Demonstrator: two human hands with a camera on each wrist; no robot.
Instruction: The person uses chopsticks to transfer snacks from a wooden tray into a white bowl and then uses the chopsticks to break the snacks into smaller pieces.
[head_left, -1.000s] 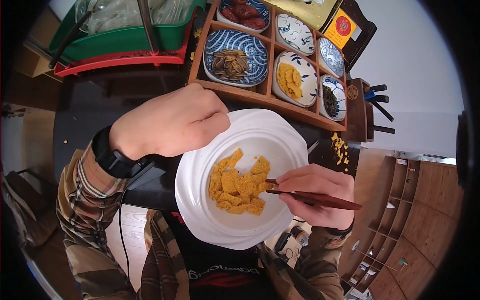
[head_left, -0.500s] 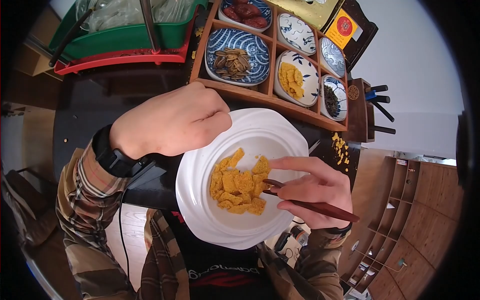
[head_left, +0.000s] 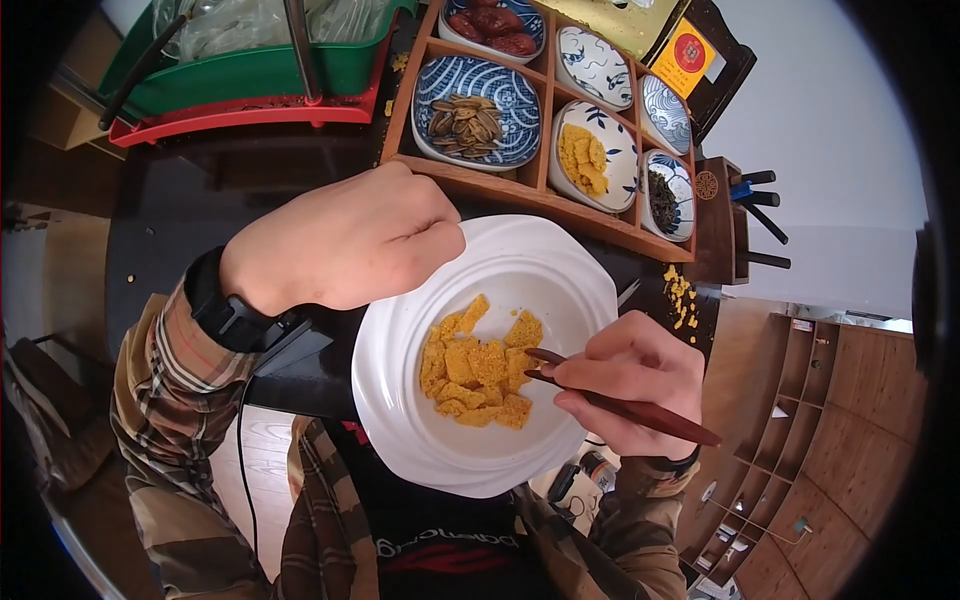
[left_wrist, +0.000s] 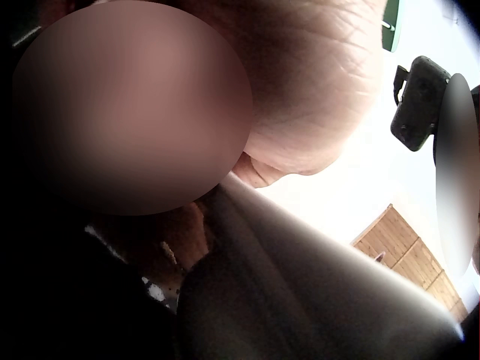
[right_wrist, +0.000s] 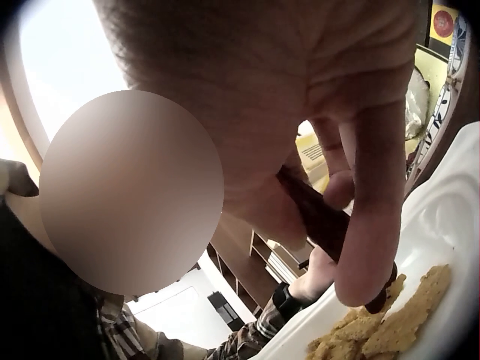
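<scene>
In the head view a white bowl [head_left: 560, 440] holds a pile of yellow crusty pieces [head_left: 480, 370]. The left hand [head_left: 345, 240] lies at the bowl's upper left rim with its fingers curled; the head view hides its fingertips, and the left wrist view shows a pale edge beside the hand. From the right, the right hand [head_left: 640, 385] pinches dark red wooden tongs [head_left: 650, 415] between thumb and fingers. The tongs' tips are at the right side of the pile; whether they grip a piece, I cannot tell.
Above the bowl stands a wooden divided tray [head_left: 480, 186] with patterned dishes of dates, seeds, yellow bits and dark leaves. A green and red rack [head_left: 240, 85] is at the upper left. Yellow crumbs [head_left: 680, 297] and a wooden holder [head_left: 712, 230] with black-handled tools are at the right.
The right hand's index finger reached out toward the pieces half a second ago and is now drawn back to the tongs. The left hand and the bowl have hardly moved.
</scene>
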